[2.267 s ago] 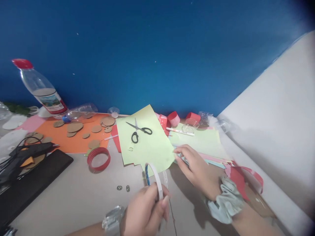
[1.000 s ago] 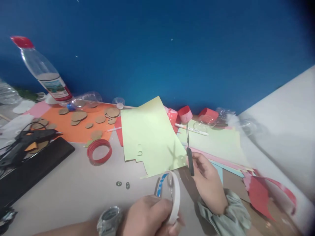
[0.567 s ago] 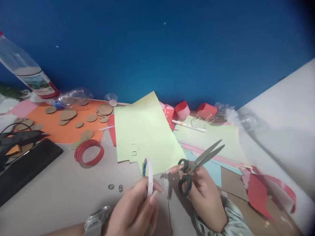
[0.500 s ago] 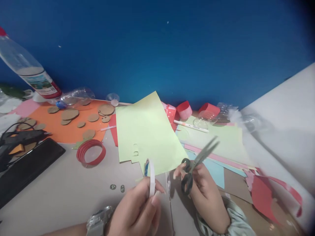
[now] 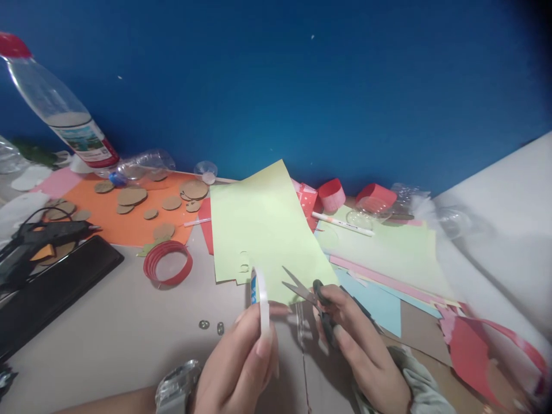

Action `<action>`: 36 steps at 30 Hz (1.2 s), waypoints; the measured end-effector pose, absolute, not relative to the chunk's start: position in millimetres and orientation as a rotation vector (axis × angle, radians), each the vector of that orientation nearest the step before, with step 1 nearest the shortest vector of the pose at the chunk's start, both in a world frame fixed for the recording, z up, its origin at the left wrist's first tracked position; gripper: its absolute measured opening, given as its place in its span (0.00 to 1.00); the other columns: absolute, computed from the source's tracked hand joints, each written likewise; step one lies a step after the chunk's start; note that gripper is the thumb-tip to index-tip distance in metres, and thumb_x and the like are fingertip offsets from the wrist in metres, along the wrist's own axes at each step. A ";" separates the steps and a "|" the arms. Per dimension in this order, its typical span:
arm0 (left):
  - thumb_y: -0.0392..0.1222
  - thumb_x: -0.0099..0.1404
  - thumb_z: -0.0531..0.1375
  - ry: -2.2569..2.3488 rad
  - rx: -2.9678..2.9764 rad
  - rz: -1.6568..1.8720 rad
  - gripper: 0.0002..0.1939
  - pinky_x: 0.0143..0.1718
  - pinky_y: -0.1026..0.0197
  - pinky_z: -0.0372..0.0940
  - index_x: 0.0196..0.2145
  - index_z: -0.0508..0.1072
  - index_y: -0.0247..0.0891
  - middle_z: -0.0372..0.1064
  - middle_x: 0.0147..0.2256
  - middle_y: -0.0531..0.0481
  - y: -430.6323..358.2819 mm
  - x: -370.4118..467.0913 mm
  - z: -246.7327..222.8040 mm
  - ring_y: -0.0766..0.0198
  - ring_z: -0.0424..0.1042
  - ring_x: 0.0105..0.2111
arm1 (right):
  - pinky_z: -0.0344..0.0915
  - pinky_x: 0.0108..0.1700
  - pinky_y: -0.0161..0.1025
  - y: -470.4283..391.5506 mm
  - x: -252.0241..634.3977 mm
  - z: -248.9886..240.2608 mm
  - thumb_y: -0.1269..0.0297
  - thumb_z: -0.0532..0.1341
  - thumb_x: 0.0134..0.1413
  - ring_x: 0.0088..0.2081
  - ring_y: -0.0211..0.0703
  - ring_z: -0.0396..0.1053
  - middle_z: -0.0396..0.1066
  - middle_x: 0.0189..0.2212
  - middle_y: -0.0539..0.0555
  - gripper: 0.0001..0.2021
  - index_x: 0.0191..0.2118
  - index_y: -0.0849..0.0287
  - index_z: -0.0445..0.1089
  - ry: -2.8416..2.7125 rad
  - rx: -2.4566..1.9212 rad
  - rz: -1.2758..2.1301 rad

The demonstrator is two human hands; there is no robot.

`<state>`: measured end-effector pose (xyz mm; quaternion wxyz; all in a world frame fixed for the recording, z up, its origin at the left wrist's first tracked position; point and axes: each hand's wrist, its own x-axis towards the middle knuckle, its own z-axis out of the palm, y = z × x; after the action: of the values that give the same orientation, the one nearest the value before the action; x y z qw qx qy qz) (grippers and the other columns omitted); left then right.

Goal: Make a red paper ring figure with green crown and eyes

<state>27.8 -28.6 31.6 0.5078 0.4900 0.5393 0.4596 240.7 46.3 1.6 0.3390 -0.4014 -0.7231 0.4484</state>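
My left hand [image 5: 241, 356] pinches a narrow roll of white tape [image 5: 264, 302] with a blue inner core, held upright near the bottom middle. To its right, my right hand [image 5: 362, 345] has its fingers in the handles of black-handled scissors [image 5: 304, 292]. Their blades are slightly parted and point left towards the tape, without touching it. Behind both hands lies a pale green paper sheet [image 5: 263, 224] with small cut marks near its lower edge. Two small metallic pieces [image 5: 212, 326] rest on the table left of the tape.
A red ring [image 5: 168, 263], cardboard discs on orange paper [image 5: 103, 218], a black glue gun [image 5: 47, 236], a black slab [image 5: 64, 293] and a large bottle [image 5: 64, 109] are at the left. Coloured papers [image 5: 383, 241], a white pen [image 5: 342, 224] and red scraps [image 5: 470, 351] lie right.
The scissors have swung from pointing up and right to pointing left at the tape, and my right fingers have gone into the handles. The view has shifted slightly.
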 end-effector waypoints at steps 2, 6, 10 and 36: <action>0.53 0.76 0.44 1.307 1.176 1.101 0.21 0.31 0.62 0.64 0.54 0.65 0.37 0.64 0.27 0.52 -27.6 30.0 33.9 0.64 0.64 0.25 | 0.71 0.49 0.48 47.5 237.5 5.2 0.57 0.52 0.68 0.48 0.50 0.71 0.67 0.50 0.58 0.17 0.60 0.40 0.59 -1.921 -1.032 1.195; 0.52 0.75 0.47 1.430 1.228 1.052 0.19 0.35 0.62 0.65 0.39 0.70 0.38 0.63 0.26 0.51 -23.8 30.7 31.1 0.64 0.64 0.27 | 0.70 0.44 0.42 50.5 231.5 12.6 0.54 0.55 0.67 0.41 0.45 0.70 0.67 0.43 0.55 0.14 0.56 0.44 0.61 -1.980 -0.923 1.255; 0.46 0.76 0.46 1.421 1.380 1.078 0.17 0.43 0.59 0.66 0.40 0.71 0.38 0.67 0.30 0.49 -18.9 27.1 25.5 0.61 0.67 0.32 | 0.70 0.38 0.40 52.5 230.7 11.2 0.49 0.60 0.61 0.34 0.43 0.68 0.66 0.37 0.53 0.21 0.56 0.50 0.60 -1.986 -0.886 1.307; 0.42 0.74 0.43 1.350 1.644 0.848 0.18 0.33 0.62 0.57 0.28 0.63 0.39 0.65 0.26 0.52 -10.8 27.8 36.4 0.63 0.62 0.27 | 0.75 0.47 0.49 34.6 263.9 12.9 0.61 0.63 0.47 0.49 0.62 0.75 0.74 0.50 0.66 0.29 0.57 0.60 0.63 -2.576 -1.006 0.449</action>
<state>27.8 -10.8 36.4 0.4129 0.6537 0.5369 0.3374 263.9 34.6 12.9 0.1692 -0.3538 -0.9062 0.1581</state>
